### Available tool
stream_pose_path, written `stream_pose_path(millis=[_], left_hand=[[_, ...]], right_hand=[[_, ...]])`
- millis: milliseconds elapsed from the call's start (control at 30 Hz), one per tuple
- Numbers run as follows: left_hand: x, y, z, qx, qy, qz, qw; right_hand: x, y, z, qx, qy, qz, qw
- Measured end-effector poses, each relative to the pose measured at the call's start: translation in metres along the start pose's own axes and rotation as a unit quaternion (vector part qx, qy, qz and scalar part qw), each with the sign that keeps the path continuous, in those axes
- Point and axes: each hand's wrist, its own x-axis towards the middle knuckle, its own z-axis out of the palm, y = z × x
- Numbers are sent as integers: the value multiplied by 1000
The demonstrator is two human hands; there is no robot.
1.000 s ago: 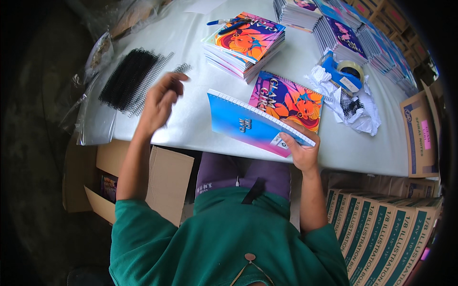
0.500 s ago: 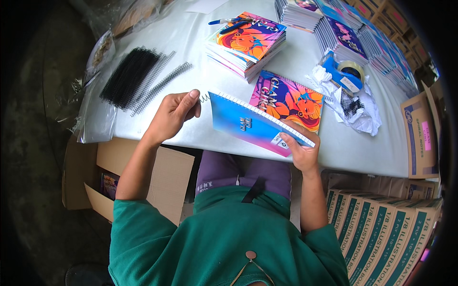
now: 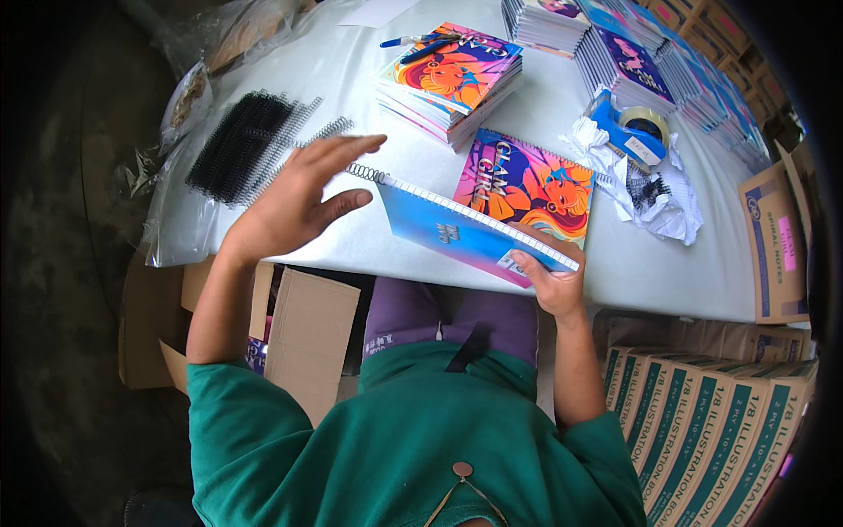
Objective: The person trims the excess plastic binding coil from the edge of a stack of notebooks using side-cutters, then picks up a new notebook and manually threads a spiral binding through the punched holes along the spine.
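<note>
My right hand [image 3: 555, 274] grips the lower right end of a notebook [image 3: 439, 230] with a blue-to-pink cover, tilted above the table's near edge. A black spiral coil [image 3: 367, 173] sticks out of the left end of its punched edge. Beside that coil my left hand [image 3: 303, 193] is raised, its fingers and thumb apart with nothing between them. Behind the held notebook lies a spiral-bound notebook [image 3: 527, 189] with a colourful orange and purple cover. A heap of black spiral coils [image 3: 241, 145] rests beyond my left hand, partly hidden by it.
Pens [image 3: 426, 44] lie on a notebook stack [image 3: 448, 88] at the back. More notebook stacks [image 3: 623, 70] stand far right. A blue tape dispenser [image 3: 623, 132] sits by crumpled paper [image 3: 672, 211]. Cardboard boxes [image 3: 312, 338] flank my legs, with a row of cartons [image 3: 702, 422] at lower right.
My left hand has opened and moved slightly left, away from the coil. More of the coil now shows straight beyond the notebook's edge. My right hand keeps its grip.
</note>
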Motion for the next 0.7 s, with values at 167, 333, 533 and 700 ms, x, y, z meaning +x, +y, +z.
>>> stream_pose_path(millis=[167,333,533,700], left_hand=[[10,18,-7,147,-98,-37,983],[7,20,-3,247,-86,43,964],[-29,-23,68,348,125,70,927],[-40,-29,85,297,239,253,889]], right_hand=[[-2,3,5,-34,-12,-21,999],[-5,12,8,-112,-5,-117,987],[-9,8,22,-128,20,-139,982],[-12,10,21,-128,14,-175,976]])
